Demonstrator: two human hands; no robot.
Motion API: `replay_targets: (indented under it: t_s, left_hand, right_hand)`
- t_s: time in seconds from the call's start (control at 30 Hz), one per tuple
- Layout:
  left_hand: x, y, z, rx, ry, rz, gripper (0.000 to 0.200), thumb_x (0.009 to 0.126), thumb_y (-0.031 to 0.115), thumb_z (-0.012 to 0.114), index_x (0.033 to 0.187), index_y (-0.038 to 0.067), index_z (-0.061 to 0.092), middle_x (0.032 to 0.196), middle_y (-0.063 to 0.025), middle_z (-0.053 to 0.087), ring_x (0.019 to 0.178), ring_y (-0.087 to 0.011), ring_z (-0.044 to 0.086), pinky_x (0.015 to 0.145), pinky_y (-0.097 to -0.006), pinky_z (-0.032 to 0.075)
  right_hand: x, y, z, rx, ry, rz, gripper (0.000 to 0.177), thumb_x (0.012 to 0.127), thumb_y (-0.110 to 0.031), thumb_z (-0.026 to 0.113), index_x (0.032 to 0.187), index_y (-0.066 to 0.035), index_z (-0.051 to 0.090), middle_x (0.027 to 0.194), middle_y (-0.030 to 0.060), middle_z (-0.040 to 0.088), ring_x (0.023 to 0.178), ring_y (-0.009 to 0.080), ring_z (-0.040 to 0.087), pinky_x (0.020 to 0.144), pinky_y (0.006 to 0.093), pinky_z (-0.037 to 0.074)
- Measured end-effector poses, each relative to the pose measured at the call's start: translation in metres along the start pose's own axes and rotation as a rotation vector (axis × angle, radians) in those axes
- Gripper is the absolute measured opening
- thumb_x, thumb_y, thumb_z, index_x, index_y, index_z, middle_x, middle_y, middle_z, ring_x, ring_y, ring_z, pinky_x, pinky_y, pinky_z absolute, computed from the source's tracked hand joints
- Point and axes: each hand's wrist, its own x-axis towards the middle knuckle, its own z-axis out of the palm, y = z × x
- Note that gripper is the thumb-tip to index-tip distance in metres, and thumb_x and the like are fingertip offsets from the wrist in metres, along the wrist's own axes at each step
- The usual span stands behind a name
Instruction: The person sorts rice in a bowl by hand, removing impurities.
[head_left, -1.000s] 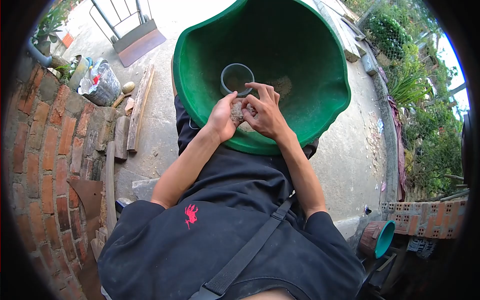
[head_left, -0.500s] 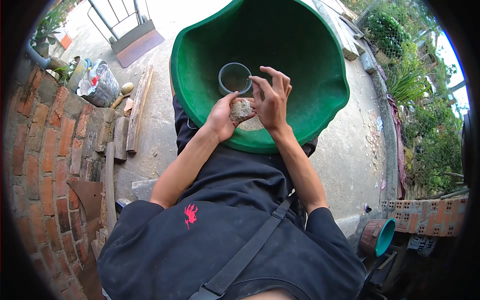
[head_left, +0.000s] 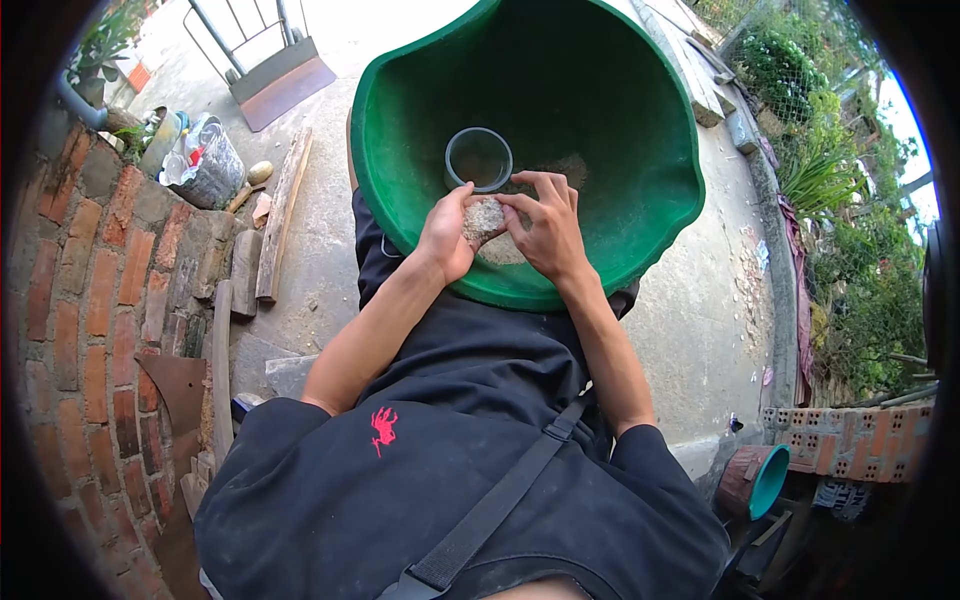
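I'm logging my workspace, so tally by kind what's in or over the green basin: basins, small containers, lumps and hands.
green basin: 1
round container: 1
crumbly lump: 1
hands, the left hand and the right hand, both gripping the lump: 2
Total: 5

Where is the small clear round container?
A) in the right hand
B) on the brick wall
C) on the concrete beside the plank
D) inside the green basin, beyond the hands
D: the clear container stands inside the green basin, just past the left hand and right hand gripping a gritty lump.
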Motion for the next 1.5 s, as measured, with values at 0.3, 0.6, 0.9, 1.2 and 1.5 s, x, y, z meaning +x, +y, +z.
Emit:
replay_targets:
  t_s: [0.3, 0.6, 0.9, 1.2, 1.5]
  left_hand:
    - [0.002, -0.001, -0.002, 0.005, -0.016, -0.012, 0.047, 0.104, 0.033, 0.032, 0.118, -0.004, 0.057, 0.111, -0.0141, 0.066, 0.101, -0.0243, 0.065, 0.094, -0.0398, 0.051]
    - [0.002, 0.0, -0.002, 0.04, -0.033, -0.059, 0.049, 0.104, 0.033, 0.031, 0.117, -0.006, 0.058, 0.11, -0.0147, 0.067, 0.102, -0.024, 0.065, 0.094, -0.0389, 0.051]
    - [-0.005, 0.003, 0.007, 0.042, -0.041, -0.053, 0.048, 0.104, 0.032, 0.031, 0.116, -0.006, 0.058, 0.109, -0.0135, 0.067, 0.101, -0.023, 0.067, 0.094, -0.0375, 0.052]
    - [-0.008, 0.006, 0.013, 0.014, -0.079, -0.058, 0.044, 0.104, 0.029, 0.031, 0.113, -0.008, 0.055, 0.105, -0.0169, 0.067, 0.096, -0.0258, 0.067, 0.089, -0.0372, 0.055]
    - [-0.008, 0.005, 0.01, 0.003, -0.074, -0.025, 0.047, 0.104, 0.031, 0.028, 0.113, -0.005, 0.058, 0.102, -0.0134, 0.067, 0.096, -0.0237, 0.067, 0.092, -0.0384, 0.053]
  right_hand:
    - [-0.001, 0.003, 0.002, 0.008, -0.022, 0.001, 0.01, 0.081, -0.014, 0.068, 0.089, -0.008, 0.07, 0.113, 0.0081, 0.06, 0.113, 0.0267, 0.05, 0.095, 0.0411, 0.037]
    - [-0.003, 0.008, 0.007, 0.081, -0.082, 0.131, 0.016, 0.084, -0.019, 0.065, 0.09, -0.004, 0.064, 0.115, 0.0116, 0.058, 0.113, 0.0285, 0.049, 0.097, 0.0416, 0.035]
    - [-0.001, 0.013, 0.011, 0.244, -0.091, 0.268, 0.014, 0.09, -0.016, 0.061, 0.092, -0.002, 0.061, 0.115, 0.0144, 0.059, 0.11, 0.0315, 0.05, 0.096, 0.043, 0.037]
    - [0.017, -0.01, -0.006, 0.228, 0.522, -0.005, 0.011, 0.085, -0.004, 0.069, 0.095, -0.005, 0.066, 0.084, 0.0075, 0.056, 0.079, 0.0242, 0.053, 0.069, 0.0361, 0.044]
    - [0.007, 0.0, -0.002, 0.413, 0.134, 0.176, 0.013, 0.087, -0.001, 0.063, 0.099, -0.003, 0.069, 0.103, 0.0117, 0.056, 0.095, 0.0279, 0.055, 0.081, 0.036, 0.049]
